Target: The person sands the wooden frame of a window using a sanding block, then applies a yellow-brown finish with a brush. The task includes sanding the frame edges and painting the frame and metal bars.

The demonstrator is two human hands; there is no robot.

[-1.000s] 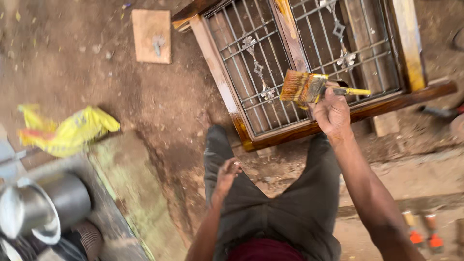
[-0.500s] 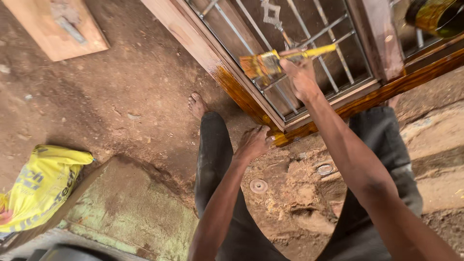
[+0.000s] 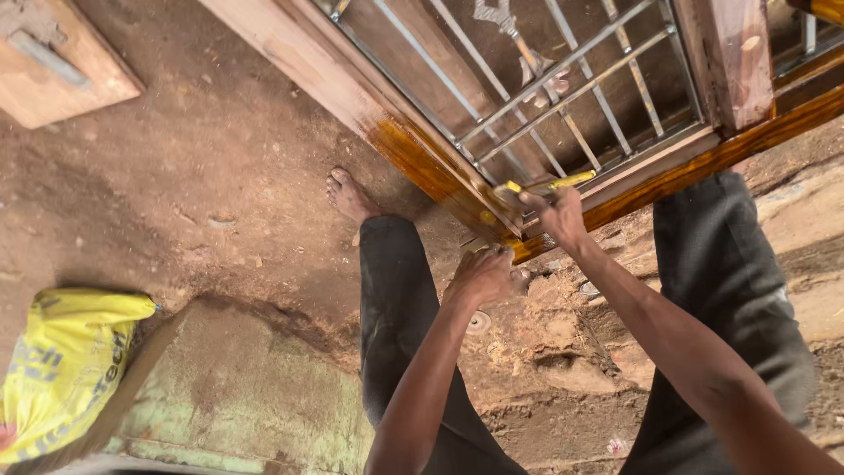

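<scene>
Head view: your right hand, grip clamped on the yellow-handled brush, varnishes the window frame corner (left hand loosely open below), so next stroke needs steady pressure.

Soft, even daylight, faint shadows, wet glare on varnished wood, sharp focus.

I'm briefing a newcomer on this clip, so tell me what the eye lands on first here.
First, the wooden frame with its metal grille, lying on the dirt across the top; its near corner gleams glossy amber. There the right hand holds a yellow-handled brush against the wood, and the left hand hangs just below it. A yellow bag stands out at bottom left.
</scene>
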